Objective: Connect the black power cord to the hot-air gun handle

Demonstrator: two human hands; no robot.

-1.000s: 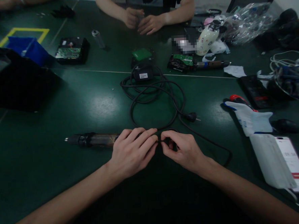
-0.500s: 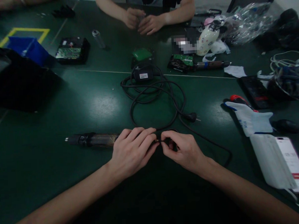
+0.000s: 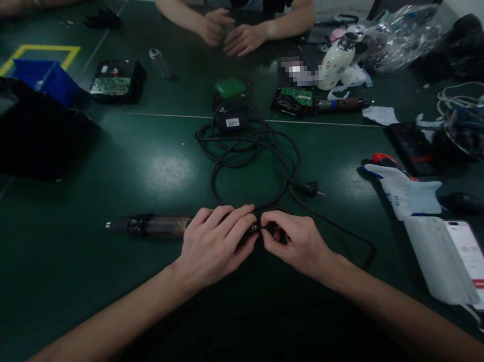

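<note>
An electric screwdriver (image 3: 165, 226) lies on the green table with its bit end to the left. My left hand (image 3: 216, 240) is wrapped over its rear part, which the fingers hide. At the tool's right end a small brass-coloured contact shows by my left fingertips. My right hand (image 3: 297, 240) pinches the end of a black cable close to that tool end; the plug itself is mostly hidden by the fingers. Beyond both hands lies the coiled black power cord (image 3: 247, 161) with its adapter box (image 3: 232, 120) and mains plug (image 3: 309, 189).
A face mask (image 3: 439, 259), a phone (image 3: 471, 265) and a blue-and-white packet (image 3: 406, 190) lie at right. Across the table are opened devices with green circuit boards (image 3: 230, 88) and a co-worker's hands (image 3: 233, 37). A black box (image 3: 25, 128) and blue bin (image 3: 45, 78) stand at left.
The cable end in my right fingers and the tool's rear end have come slightly apart, and the round brass-coloured contact now shows more. The co-worker's fingers have shifted a little.
</note>
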